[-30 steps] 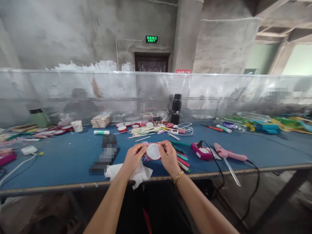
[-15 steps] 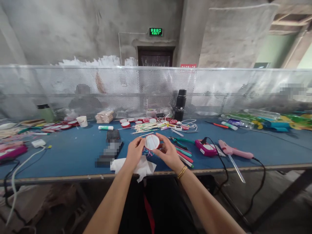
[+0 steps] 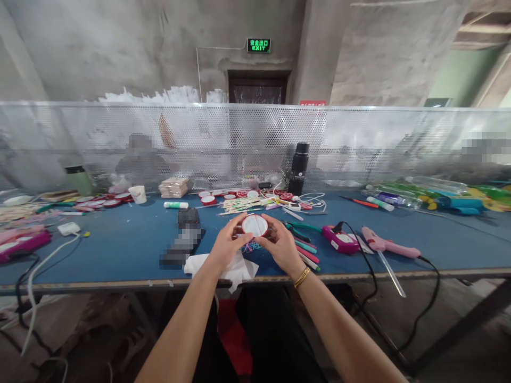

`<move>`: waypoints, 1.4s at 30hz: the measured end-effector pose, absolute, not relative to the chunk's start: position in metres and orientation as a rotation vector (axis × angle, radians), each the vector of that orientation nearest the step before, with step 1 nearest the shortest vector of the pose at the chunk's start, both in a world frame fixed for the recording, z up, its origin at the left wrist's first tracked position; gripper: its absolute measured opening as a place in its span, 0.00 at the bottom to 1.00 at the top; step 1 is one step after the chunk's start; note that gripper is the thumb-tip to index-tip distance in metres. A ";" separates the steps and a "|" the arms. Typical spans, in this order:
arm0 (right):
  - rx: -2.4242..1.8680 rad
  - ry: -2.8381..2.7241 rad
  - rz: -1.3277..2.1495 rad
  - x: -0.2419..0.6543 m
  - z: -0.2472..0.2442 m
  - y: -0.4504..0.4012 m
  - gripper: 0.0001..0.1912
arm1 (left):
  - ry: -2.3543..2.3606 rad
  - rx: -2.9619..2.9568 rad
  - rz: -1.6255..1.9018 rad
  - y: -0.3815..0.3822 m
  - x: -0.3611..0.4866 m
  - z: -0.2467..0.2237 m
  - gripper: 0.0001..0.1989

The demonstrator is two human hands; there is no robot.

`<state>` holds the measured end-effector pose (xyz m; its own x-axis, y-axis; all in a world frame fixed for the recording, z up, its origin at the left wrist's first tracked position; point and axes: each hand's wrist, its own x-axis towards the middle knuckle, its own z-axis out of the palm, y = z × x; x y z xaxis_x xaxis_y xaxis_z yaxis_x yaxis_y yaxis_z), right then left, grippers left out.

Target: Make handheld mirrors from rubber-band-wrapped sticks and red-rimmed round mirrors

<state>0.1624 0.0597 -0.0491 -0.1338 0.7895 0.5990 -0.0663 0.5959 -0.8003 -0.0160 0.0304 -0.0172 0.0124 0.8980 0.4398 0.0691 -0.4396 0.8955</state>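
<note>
A small round white-faced piece with a red rim (image 3: 254,225) is held up over the near part of the table, and a thin reddish line crosses its face. My left hand (image 3: 229,243) grips its left side, thumb at the lower edge. On the other side, my right hand (image 3: 282,246) has its fingers closed round the rim, with the thumb low on the front. Pink and blue strings (image 3: 251,246) lie below it. White tissue (image 3: 239,270) rests by my left wrist at the table edge. Several markers (image 3: 308,254) lie beside my right hand.
A pink glue gun (image 3: 389,246), a magenta box with a black cable (image 3: 339,239) and green-handled pliers (image 3: 305,231) are to the right. Left lies a partly blurred black object (image 3: 187,218). Sticks (image 3: 243,204), red-rimmed discs (image 3: 207,200) and a black bottle (image 3: 299,169) stand farther back.
My left hand has shifted from the upper left rim to the lower left side, its thumb now on the front. The face has tilted flatter, and the view has moved slightly.
</note>
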 end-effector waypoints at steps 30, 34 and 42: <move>-0.583 -1.446 1.003 0.166 -0.048 0.061 0.39 | 1.015 1.700 1.444 0.029 -0.018 -0.014 0.31; -0.586 -1.444 1.011 0.167 -0.050 0.063 0.40 | 0.993 1.713 1.443 0.030 -0.018 -0.014 0.29; -0.566 -1.450 1.005 0.168 -0.050 0.064 0.39 | 1.014 1.754 1.432 0.028 -0.018 -0.011 0.28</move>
<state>0.1678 0.0635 -0.0500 -0.1591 0.8266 0.5398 -0.2157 0.5045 -0.8360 -0.0177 0.0284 -0.0111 0.1047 0.8715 0.4790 0.1630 -0.4902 0.8562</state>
